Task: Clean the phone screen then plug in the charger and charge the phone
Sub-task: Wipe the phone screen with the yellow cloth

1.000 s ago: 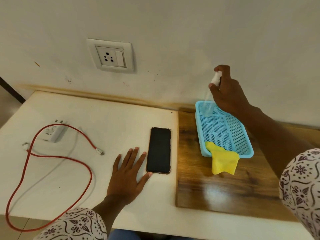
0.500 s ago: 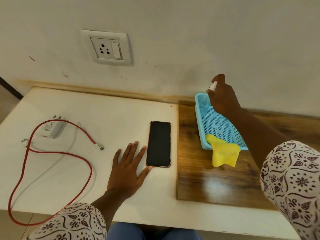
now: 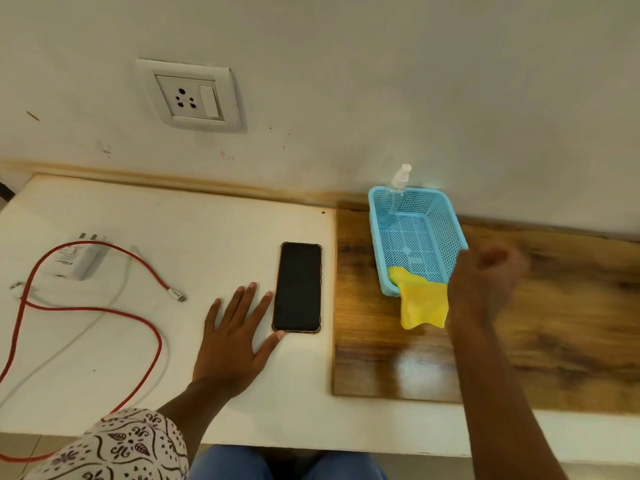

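Note:
A black phone (image 3: 298,287) lies face up on the white table. My left hand (image 3: 235,337) rests flat beside it, fingers spread, thumb tip touching its lower left corner. My right hand (image 3: 485,282) is blurred, fingers curled with nothing in them, just right of the yellow cloth (image 3: 422,303) that hangs over the front of the blue basket (image 3: 446,220). A clear spray bottle (image 3: 398,188) stands in the basket's far left corner. At the left lie the white charger (image 3: 78,261) and its red cable (image 3: 104,311). The wall socket (image 3: 190,97) is above.
The basket sits on a wooden board (image 3: 519,341) covering the table's right part. The red cable loops off the front left edge. My patterned sleeve (image 3: 121,448) and blue-clad knees are at the bottom.
My right hand has let go of the spray bottle, leaving it standing in the basket, and pulled back toward me next to the yellow cloth. The left hand has stayed put.

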Demonstrator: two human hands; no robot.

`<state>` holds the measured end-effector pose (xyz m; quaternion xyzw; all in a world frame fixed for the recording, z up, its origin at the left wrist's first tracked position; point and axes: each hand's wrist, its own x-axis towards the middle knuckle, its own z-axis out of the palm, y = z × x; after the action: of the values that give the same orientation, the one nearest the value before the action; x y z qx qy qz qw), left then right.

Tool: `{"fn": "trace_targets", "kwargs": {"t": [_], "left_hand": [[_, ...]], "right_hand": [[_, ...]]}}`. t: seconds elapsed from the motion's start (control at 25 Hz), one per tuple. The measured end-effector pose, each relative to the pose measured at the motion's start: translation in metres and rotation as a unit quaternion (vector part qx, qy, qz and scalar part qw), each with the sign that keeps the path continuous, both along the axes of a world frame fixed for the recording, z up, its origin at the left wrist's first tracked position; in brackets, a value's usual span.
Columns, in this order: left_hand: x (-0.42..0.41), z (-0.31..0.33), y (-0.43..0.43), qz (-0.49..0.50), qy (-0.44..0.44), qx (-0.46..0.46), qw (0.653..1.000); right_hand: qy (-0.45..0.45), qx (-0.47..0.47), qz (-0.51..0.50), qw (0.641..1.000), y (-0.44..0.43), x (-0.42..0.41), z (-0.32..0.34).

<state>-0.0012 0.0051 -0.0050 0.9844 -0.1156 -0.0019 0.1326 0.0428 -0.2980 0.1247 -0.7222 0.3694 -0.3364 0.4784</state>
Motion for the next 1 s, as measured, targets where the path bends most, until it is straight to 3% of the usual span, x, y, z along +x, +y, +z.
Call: {"fn": "trace_targets", "kwargs": {"t": [0.08, 0.24, 0.4, 0.68, 0.84, 1.0], "left_hand": [[-0.001, 0.0, 0.0, -0.001, -0.001, -0.007, 1.0], [-0.001, 0.001, 0.0, -0.002, -0.003, -0.001, 1.0], [0.0, 0.003, 0.0, -0.003, -0.001, 0.001, 1.0], [0.0, 0.004, -0.001, -0.005, -0.007, 0.0, 1.0], [-0.001, 0.005, -0.001, -0.004, -0.005, 0.0, 1.0], [-0.001, 0.005, -0.001, -0.006, -0.005, -0.002, 1.0]], "right_hand": [[0.043, 0.196, -0.068, 0.977, -0.005, -0.027, -0.02], [0.045, 0.396, 0.064, 0.915, -0.008, -0.053, -0.037], [0.012, 0.434, 0.133, 0.891, -0.007, -0.053, -0.038], [0.046, 0.479, 0.137, 0.866, -0.008, -0.051, -0.03], [-0.007, 0.542, 0.147, 0.827, -0.008, -0.045, -0.005], [-0.057, 0.547, 0.202, 0.811, -0.008, -0.037, 0.033]]}}
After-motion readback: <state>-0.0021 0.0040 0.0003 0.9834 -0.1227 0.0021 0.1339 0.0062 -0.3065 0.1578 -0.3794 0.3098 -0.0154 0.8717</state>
